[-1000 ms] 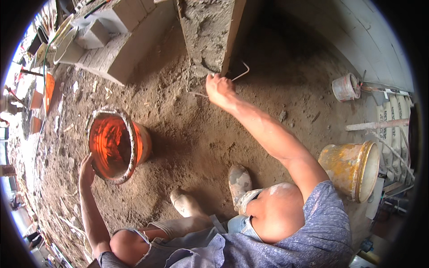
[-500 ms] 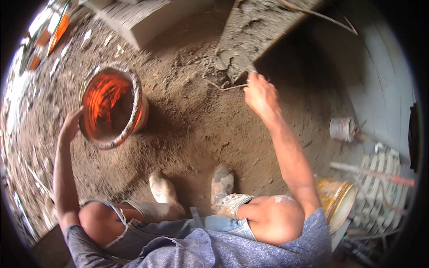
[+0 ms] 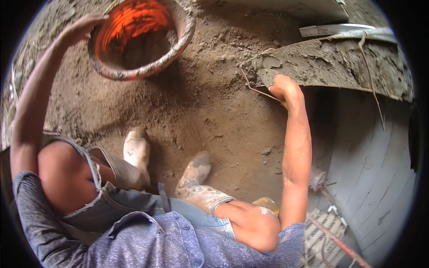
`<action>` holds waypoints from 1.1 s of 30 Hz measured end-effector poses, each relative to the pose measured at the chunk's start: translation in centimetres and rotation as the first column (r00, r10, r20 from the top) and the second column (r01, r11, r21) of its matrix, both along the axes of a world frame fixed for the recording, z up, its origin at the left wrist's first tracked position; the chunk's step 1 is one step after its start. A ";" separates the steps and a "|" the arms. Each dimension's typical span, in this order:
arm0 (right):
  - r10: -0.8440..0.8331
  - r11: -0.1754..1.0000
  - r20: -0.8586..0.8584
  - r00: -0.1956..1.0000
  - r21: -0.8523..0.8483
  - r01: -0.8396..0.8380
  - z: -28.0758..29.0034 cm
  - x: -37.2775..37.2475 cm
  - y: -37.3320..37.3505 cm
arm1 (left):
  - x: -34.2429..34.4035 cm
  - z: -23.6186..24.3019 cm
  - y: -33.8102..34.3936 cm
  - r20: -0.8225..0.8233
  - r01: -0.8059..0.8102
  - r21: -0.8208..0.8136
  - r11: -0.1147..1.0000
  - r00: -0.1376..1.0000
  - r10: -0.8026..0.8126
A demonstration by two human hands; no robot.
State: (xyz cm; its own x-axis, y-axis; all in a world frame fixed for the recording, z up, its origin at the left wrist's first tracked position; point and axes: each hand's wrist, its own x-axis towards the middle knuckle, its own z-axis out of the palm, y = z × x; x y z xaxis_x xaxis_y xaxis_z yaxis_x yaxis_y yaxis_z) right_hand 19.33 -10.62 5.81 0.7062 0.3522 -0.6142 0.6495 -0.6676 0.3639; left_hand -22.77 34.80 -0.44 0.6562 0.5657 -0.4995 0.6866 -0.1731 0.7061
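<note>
My left hand (image 3: 91, 26) grips the rim of a round bucket (image 3: 187, 33), orange inside and crusted with mortar round its edge. The bucket leans so its mouth faces me, and its lower inside is dark. My right hand (image 3: 288, 89) is closed round a trowel, its handle hidden in my fist. The grey trowel blade (image 3: 267, 75) rests against wet mortar (image 3: 330, 60) at the near left end of a long mortar-covered form. A thin bent wire (image 3: 257, 90) runs from that end toward my right fist.
Brown dirt ground (image 3: 214, 120) lies between my boots and the form. Another thin rod (image 3: 370, 76) crosses the form and hangs over its side. Grey boards (image 3: 371, 165) stand at the right. A small dirty can (image 3: 317, 177) and a reddish pole (image 3: 339, 241) are by my right elbow.
My view has swung round, so the bucket appears higher and the form lies more sideways. Left hand stays on the bucket rim; right hand stays with the trowel at the form's end.
</note>
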 end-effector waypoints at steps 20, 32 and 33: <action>0.149 0.972 0.154 0.977 0.161 -0.174 -3.9 -3.5 -2.5 | -0.1 0.2 -1.3 0.070 -0.072 -0.035 0.997 0.995 0.074; -0.026 0.975 0.249 0.968 0.219 -0.030 2.0 -5.6 -5.8 | 0.5 -2.3 -0.8 0.365 -0.038 -0.452 0.891 0.904 0.224; -0.022 0.961 0.245 0.969 0.273 -0.047 3.2 -6.1 -6.8 | 0.4 -2.5 -0.8 0.367 -0.051 -0.455 0.889 0.899 0.240</action>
State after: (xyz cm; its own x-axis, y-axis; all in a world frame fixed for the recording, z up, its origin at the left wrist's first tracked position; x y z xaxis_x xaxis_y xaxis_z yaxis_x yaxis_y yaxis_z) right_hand 13.22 -17.45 8.97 0.8163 0.4924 -0.3019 0.5730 -0.7563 0.3159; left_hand -22.38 33.97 -2.98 0.7785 0.4651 -0.4215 0.3183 0.2863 0.9037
